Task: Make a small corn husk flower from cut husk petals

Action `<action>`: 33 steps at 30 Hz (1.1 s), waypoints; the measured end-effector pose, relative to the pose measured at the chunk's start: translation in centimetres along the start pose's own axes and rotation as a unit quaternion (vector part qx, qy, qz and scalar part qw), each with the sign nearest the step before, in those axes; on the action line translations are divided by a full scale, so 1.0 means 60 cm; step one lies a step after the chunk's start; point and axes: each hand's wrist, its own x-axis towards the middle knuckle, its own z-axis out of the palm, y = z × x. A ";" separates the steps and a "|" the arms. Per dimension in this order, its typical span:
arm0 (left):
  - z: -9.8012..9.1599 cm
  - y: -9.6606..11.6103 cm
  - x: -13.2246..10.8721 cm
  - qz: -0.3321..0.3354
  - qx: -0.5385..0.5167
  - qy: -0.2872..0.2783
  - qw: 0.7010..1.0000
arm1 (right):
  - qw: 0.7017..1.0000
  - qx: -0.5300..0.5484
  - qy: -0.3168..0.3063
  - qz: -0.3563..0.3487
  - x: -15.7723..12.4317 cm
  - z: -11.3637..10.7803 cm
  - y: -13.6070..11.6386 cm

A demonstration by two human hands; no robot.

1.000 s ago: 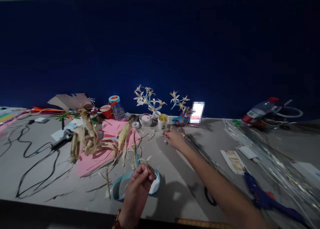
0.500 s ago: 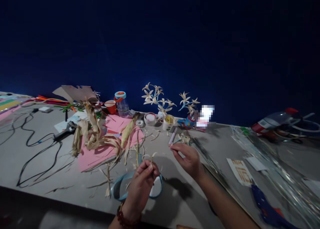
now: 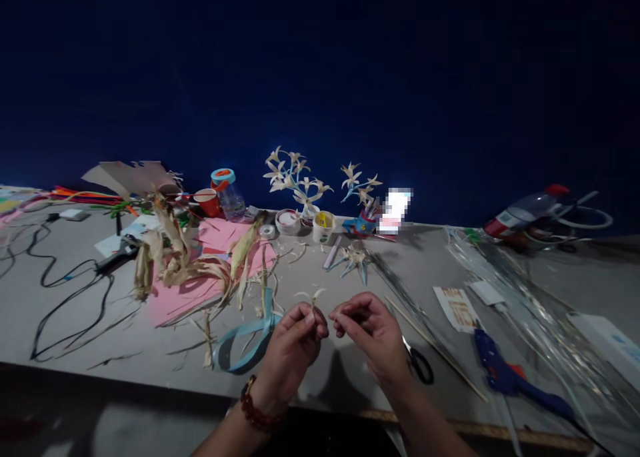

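Observation:
My left hand (image 3: 296, 344) is closed in a pinch on a small flower of pale dried corn husk (image 3: 315, 298), whose curved petals stick up above the fingertips. Just beside it, my right hand (image 3: 373, 337) has thumb and fingers pressed together; whatever they hold, if anything, is too small to make out. A loop of light blue tape (image 3: 235, 360) lies left of my left wrist. Behind the hands are a pale lilac stick (image 3: 332, 252) and a cluster of husk flowers with blue stems (image 3: 354, 260). Scissors (image 3: 420, 365) lie partly hidden behind my right forearm.
Dried husks (image 3: 173, 264) cover pink paper (image 3: 173, 307) on the left, near a black cable (image 3: 37, 324). Finished husk flower sprays (image 3: 295, 177), tubs (image 3: 324, 227) and a bottle (image 3: 230, 197) stand along the wall. A blue glue gun (image 3: 500, 370) and wire bundles (image 3: 540, 324) lie right.
My right hand has drawn back from the lilac stick, which stays on the table, to beside my left hand. The left hand still pinches the husk flower. The view has shifted slightly.

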 end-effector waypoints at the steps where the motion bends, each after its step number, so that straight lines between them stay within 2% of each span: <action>1: 0.001 -0.002 -0.001 -0.004 -0.001 0.000 1.000 | 1.000 0.021 0.002 0.010 0.000 -0.001 -0.002; 11: 0.021 -0.010 -0.005 -0.036 0.005 0.001 0.999 | 0.994 0.077 0.001 0.075 -0.001 -0.016 -0.016; 13: 0.025 -0.012 -0.004 -0.038 0.001 -0.002 0.999 | 0.998 0.050 0.002 0.045 -0.004 -0.019 -0.021; 15: 0.029 -0.013 -0.004 -0.042 -0.010 -0.005 0.999 | 1.000 -0.009 0.012 -0.026 -0.005 -0.021 -0.027; 18: 0.032 -0.016 -0.004 -0.052 -0.027 -0.004 0.998 | 0.984 -0.120 0.022 -0.131 -0.004 -0.022 -0.038; 20: 0.033 -0.018 -0.005 -0.061 -0.036 -0.003 0.997 | 0.970 -0.173 0.015 -0.169 -0.001 -0.020 -0.043; 26: 0.034 -0.024 -0.010 -0.079 -0.062 -0.007 0.995 | 0.943 -0.239 0.018 -0.229 0.006 -0.013 -0.043; 33: 0.042 -0.023 -0.013 -0.070 -0.061 -0.017 0.996 | 0.939 -0.232 0.009 -0.253 0.002 -0.012 -0.041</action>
